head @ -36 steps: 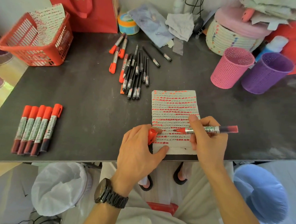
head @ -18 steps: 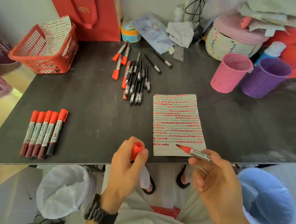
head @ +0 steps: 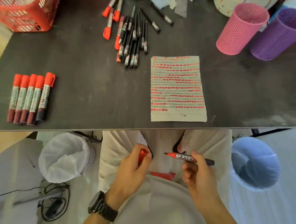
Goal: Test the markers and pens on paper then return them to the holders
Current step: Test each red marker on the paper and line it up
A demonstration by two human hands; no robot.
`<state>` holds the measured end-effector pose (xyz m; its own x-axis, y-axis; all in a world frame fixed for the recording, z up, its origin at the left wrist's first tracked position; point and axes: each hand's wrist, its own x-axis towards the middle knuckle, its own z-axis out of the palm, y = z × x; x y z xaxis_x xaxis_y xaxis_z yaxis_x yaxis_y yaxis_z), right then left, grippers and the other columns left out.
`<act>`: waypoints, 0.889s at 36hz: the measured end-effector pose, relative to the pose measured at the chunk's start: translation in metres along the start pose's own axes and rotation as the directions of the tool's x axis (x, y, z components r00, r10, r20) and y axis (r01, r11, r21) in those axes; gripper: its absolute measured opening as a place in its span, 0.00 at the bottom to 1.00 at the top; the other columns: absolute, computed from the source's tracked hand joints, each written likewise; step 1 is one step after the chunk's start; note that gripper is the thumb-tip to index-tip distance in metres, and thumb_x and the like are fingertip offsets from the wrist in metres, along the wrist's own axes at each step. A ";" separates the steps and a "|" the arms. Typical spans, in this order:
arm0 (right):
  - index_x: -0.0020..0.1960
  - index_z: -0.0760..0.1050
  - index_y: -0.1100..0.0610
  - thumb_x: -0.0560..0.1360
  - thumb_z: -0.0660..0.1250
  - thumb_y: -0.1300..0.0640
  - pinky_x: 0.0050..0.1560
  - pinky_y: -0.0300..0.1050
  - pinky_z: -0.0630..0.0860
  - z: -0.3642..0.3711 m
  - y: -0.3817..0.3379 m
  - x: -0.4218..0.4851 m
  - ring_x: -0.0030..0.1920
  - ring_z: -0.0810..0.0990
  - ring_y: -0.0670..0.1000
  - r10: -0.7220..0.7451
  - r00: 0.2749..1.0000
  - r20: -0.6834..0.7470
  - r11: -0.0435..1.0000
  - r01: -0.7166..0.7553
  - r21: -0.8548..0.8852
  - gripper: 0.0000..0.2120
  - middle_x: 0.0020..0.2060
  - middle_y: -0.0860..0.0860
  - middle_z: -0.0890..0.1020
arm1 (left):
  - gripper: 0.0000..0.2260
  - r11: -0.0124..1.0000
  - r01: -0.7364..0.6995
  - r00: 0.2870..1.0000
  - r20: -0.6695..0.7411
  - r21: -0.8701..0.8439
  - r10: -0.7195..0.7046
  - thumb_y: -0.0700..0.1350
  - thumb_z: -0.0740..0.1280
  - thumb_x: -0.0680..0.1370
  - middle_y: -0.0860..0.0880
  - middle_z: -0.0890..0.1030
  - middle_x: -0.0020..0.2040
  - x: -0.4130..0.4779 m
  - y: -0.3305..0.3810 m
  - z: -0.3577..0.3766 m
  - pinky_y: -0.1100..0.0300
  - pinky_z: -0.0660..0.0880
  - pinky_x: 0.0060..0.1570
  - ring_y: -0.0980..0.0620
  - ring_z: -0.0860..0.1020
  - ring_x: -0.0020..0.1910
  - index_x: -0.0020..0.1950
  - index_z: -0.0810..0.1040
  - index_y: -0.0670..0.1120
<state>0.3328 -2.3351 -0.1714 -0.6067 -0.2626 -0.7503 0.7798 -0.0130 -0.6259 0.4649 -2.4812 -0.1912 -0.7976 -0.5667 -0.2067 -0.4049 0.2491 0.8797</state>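
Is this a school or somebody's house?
Probably a home work desk, though I can't be sure: a cluttered table with loose markers, two mesh holders, and lined bins below.

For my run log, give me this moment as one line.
left hand: holds cap | right hand: holds uncapped marker, tip toward cap | hands: off table | paper: on table, red strokes | pink holder, purple holder: upright
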 end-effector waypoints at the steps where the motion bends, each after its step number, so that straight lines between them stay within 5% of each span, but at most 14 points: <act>1: 0.37 0.79 0.55 0.76 0.70 0.51 0.19 0.37 0.64 0.000 0.001 0.001 0.22 0.69 0.47 -0.015 1.000 0.007 1.000 0.015 -0.021 0.11 0.27 0.56 0.78 | 0.02 1.000 0.009 1.000 0.010 -0.008 -0.009 0.53 0.61 0.82 0.59 0.74 0.34 0.001 0.000 0.001 0.68 0.67 0.33 0.59 0.70 0.31 0.52 0.70 0.56; 9: 0.35 0.79 0.54 0.76 0.70 0.50 0.20 0.38 0.65 0.000 0.000 0.004 0.23 0.69 0.48 -0.088 0.996 0.006 0.995 0.088 -0.049 0.12 0.27 0.55 0.77 | 0.11 1.000 -0.007 0.999 0.038 -0.024 0.008 0.60 0.57 0.79 0.60 0.74 0.36 0.003 -0.001 0.009 0.67 0.67 0.31 0.58 0.71 0.30 0.55 0.64 0.55; 14: 0.32 0.80 0.51 0.77 0.69 0.51 0.21 0.38 0.65 0.001 0.001 0.005 0.23 0.69 0.47 -0.117 0.993 0.008 0.991 0.117 -0.065 0.15 0.26 0.55 0.77 | 0.09 1.000 -0.003 0.999 0.037 0.001 0.003 0.51 0.66 0.82 0.63 0.79 0.49 0.002 -0.004 0.009 0.71 0.69 0.38 0.58 0.79 0.46 0.57 0.67 0.62; 19: 0.33 0.81 0.51 0.74 0.70 0.48 0.22 0.38 0.66 0.001 0.002 0.006 0.24 0.70 0.47 -0.153 0.988 0.032 0.982 0.156 -0.103 0.13 0.26 0.54 0.77 | 0.10 1.000 0.000 0.999 0.047 0.002 0.000 0.51 0.68 0.80 0.63 0.81 0.52 0.002 -0.003 0.007 0.73 0.69 0.41 0.60 0.79 0.51 0.57 0.70 0.63; 25: 0.40 0.80 0.57 0.70 0.70 0.44 0.23 0.38 0.68 0.003 0.003 0.006 0.25 0.72 0.47 -0.151 0.987 0.063 0.965 0.161 -0.208 0.15 0.28 0.55 0.79 | 0.10 0.998 -0.070 0.996 0.047 0.003 0.070 0.57 0.66 0.78 0.62 0.81 0.49 0.005 0.004 0.007 0.74 0.68 0.39 0.62 0.78 0.44 0.58 0.74 0.58; 32: 0.38 0.77 0.55 0.77 0.70 0.49 0.22 0.39 0.68 0.008 0.005 0.003 0.23 0.71 0.48 -0.127 0.986 0.107 0.951 0.152 -0.270 0.12 0.27 0.56 0.78 | 0.08 0.995 -0.090 0.993 0.078 0.038 0.087 0.47 0.72 0.79 0.64 0.79 0.43 0.006 0.008 0.011 0.75 0.67 0.37 0.63 0.76 0.36 0.56 0.77 0.56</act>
<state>0.3361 -2.3439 -0.1753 -0.6810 -0.3603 -0.6375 0.6073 0.2085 -0.7666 0.4522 -2.4742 -0.1902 -0.8624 -0.4795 -0.1622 -0.3481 0.3291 0.8778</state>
